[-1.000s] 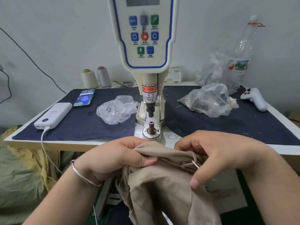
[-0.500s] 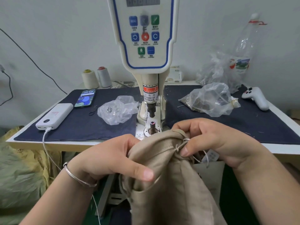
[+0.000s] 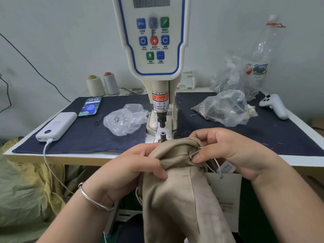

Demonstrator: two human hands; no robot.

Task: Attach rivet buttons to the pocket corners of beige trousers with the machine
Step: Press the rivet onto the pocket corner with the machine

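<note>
Positioning step: left hand (image 3: 133, 165) and right hand (image 3: 226, 151), each grip clamped on bunched beige cotton trousers (image 3: 177, 174) at table's front edge, just before white rivet machine's lower die (image 3: 163, 134). Next: seat pocket corner, probably hidden in folds, on die.

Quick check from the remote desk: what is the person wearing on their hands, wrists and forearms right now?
Both forearms are bare, with no sleeves in view. The left hand has a thin plain silver bangle round its wrist. The right hand shows no gloves, rings or wristwear in the head view.
</note>
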